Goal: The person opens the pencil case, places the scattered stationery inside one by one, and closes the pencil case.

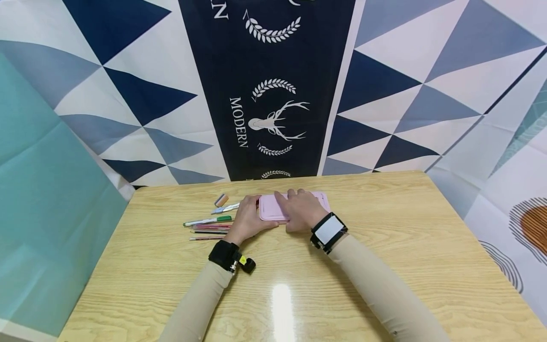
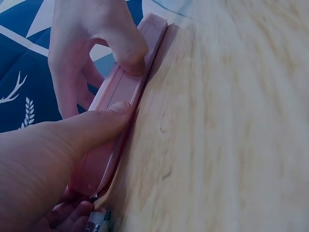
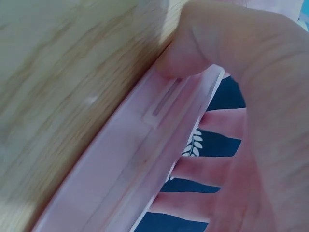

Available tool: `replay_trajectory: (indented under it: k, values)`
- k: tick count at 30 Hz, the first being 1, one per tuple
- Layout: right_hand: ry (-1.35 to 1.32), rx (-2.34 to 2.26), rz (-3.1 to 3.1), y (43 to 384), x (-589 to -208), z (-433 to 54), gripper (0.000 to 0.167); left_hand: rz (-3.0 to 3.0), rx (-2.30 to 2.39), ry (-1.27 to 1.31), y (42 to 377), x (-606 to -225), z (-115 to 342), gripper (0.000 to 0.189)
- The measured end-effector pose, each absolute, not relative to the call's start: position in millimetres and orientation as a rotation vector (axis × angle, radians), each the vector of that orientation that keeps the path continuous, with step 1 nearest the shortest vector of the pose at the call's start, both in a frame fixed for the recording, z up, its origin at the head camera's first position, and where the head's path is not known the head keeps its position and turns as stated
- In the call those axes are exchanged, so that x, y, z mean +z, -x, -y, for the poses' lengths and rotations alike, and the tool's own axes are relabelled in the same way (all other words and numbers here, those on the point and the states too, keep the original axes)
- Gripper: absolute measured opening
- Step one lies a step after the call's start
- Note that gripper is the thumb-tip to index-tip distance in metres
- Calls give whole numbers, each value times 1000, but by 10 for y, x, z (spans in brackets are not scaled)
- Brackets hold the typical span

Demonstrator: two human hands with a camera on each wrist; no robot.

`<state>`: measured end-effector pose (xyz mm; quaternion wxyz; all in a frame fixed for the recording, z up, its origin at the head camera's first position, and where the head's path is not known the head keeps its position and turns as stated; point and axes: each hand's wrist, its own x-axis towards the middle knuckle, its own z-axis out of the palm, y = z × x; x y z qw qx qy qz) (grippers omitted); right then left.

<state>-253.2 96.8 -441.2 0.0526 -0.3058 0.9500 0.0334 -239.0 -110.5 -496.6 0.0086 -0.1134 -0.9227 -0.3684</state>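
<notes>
A pale pink case (image 1: pixel 269 208) lies on the wooden table (image 1: pixel 427 247), near the table's back edge and about midway along it. It is flat and oblong, with rounded corners and a smooth, faintly glossy top. A thin outline runs just inside the rim of that top, with small dark marks at the corners; they are too small to read. The side wall facing the table's front edge shows long lines running lengthwise, and the right wrist view shows a narrow slot-like recess in it. The pink looks deeper toward the end nearer the table's left edge, in the left wrist view.

The left hand (image 1: pixel 247 223) grips that end, thumb laid along the front wall. The right hand (image 1: pixel 303 209) holds the case too, its thumb against the front wall and its other fingers reaching over to the side nearer the table's back edge.

On the left part of the table lie a white pen with a green cap (image 1: pixel 207 221), several slender pencils (image 1: pixel 209 227), a slim light-blue and white tool (image 1: pixel 224 208) and an orange and blue eraser (image 1: pixel 221 200), this last closest to the table's back edge.
</notes>
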Motion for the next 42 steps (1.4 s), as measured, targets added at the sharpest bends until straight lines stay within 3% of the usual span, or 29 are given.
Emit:
replay_trajectory:
  k: [7,21,29,42]
  values:
    - [934,171,-2873,2538,-4374,-883,105,2882,-1188,351,2398,-4980,1116,98]
    - [533,135,-2799,2479,-4367,-629,107,2851,-1110,388,2400,-4990,1088,99]
    - [520,192,-2804,2445,-4382,-542,99,2860,-1098,372,2391,-4970,1082,96]
    - [531,271,-2819,2447,-4399,-508,103,2918,-1023,346,2395,-4944,1068,98]
